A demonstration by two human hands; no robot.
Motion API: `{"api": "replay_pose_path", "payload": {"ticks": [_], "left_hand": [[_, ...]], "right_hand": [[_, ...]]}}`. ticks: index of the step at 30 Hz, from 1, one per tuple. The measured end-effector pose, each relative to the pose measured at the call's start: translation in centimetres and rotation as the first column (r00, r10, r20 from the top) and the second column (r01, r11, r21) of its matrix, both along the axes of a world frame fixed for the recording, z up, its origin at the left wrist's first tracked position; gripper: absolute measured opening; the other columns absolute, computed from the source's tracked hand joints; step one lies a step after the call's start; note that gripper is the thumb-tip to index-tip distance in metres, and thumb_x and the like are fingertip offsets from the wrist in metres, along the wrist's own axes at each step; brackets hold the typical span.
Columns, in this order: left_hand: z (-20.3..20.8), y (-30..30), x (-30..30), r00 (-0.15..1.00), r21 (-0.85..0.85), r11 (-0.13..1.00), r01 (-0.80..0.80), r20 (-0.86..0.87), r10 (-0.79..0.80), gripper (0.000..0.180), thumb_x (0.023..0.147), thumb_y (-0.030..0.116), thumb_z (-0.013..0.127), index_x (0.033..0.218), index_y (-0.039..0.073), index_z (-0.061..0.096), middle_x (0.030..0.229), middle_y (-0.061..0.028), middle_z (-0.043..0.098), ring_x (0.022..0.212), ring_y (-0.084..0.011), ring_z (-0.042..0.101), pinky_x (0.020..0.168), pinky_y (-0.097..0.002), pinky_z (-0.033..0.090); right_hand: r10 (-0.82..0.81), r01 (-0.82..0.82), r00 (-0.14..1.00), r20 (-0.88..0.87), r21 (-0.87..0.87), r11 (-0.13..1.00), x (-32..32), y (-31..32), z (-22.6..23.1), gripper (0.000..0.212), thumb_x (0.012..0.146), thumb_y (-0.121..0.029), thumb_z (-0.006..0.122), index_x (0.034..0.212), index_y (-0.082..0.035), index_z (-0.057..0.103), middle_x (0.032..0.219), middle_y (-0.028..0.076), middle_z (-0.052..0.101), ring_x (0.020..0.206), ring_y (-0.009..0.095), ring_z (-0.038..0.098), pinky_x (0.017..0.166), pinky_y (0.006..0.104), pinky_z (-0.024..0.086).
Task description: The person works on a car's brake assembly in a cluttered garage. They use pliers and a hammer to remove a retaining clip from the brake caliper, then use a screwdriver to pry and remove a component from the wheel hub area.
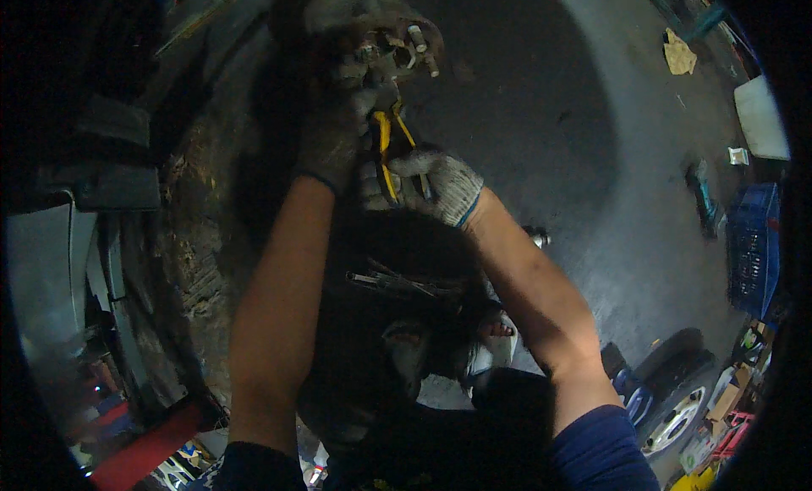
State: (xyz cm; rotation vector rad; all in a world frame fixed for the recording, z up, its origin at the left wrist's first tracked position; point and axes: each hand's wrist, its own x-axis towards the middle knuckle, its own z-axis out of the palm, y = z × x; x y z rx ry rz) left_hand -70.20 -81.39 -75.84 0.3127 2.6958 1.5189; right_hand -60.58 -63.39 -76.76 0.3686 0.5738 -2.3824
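My right hand (436, 182), in a pale knitted work glove, is closed round the yellow-and-black handles of a pair of pliers (384, 140). The handles stand a little apart, and the jaws point away from me at a worn metal wheel hub (414, 47) with studs sticking out. Whether the jaws grip a part there is too dark to make out. Close to the left of the pliers, just below the hub, is my left hand (328, 148) in a darker-looking glove. Deep shadow hides its fingers.
Grey car body panels (51, 271) stand at the left, above a red bar (148, 449). To the right are a blue plastic crate (753, 254), a wheel with a tyre (677, 415) and a crumpled yellowish cloth (679, 53) on the dark floor.
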Motion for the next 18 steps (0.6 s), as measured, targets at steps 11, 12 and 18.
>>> {"api": "replay_pose_path", "payload": {"ticks": [11, 12, 18], "left_hand": [[2.5, 1.6, 3.0, 0.996, -0.351, 0.933, -0.084, -0.050, 0.071, 0.036, 0.096, 0.019, 0.061, 0.129, 0.005, 0.066, 0.129, -0.0226, 0.066, 0.122, -0.0398, 0.061, 0.108, -0.0438, 0.046], [2.7, 1.7, 3.1, 0.996, -0.383, 0.921, -0.066, -0.074, 0.041, 0.036, 0.096, 0.018, 0.061, 0.128, 0.004, 0.066, 0.128, -0.0229, 0.067, 0.121, -0.0398, 0.062, 0.108, -0.0439, 0.046], [3.8, 1.3, 3.5, 0.981, -0.469, 0.883, 0.018, -0.163, -0.107, 0.025, 0.096, 0.014, 0.057, 0.116, 0.006, 0.071, 0.121, -0.0208, 0.069, 0.117, -0.0388, 0.063, 0.103, -0.0464, 0.048]], "right_hand": [[-0.065, 0.070, 0.997, -0.032, 0.153, 0.986, -0.8, -0.8, 0.3, 0.011, 0.091, -0.013, 0.070, 0.096, -0.002, 0.069, 0.084, 0.011, 0.069, 0.072, 0.024, 0.068, 0.065, 0.0404, 0.059], [-0.101, 0.103, 0.995, -0.024, 0.171, 0.980, -0.8, -0.8, 0.1, 0.011, 0.091, -0.013, 0.069, 0.094, -0.003, 0.070, 0.084, 0.011, 0.069, 0.071, 0.024, 0.068, 0.065, 0.0401, 0.058], [0.001, 0.038, 0.995, -0.104, 0.370, 0.928, -1.6, -0.7, -0.2, 0.018, 0.092, -0.015, 0.069, 0.104, -0.001, 0.068, 0.083, 0.010, 0.069, 0.069, 0.024, 0.067, 0.064, 0.0379, 0.058]]}}
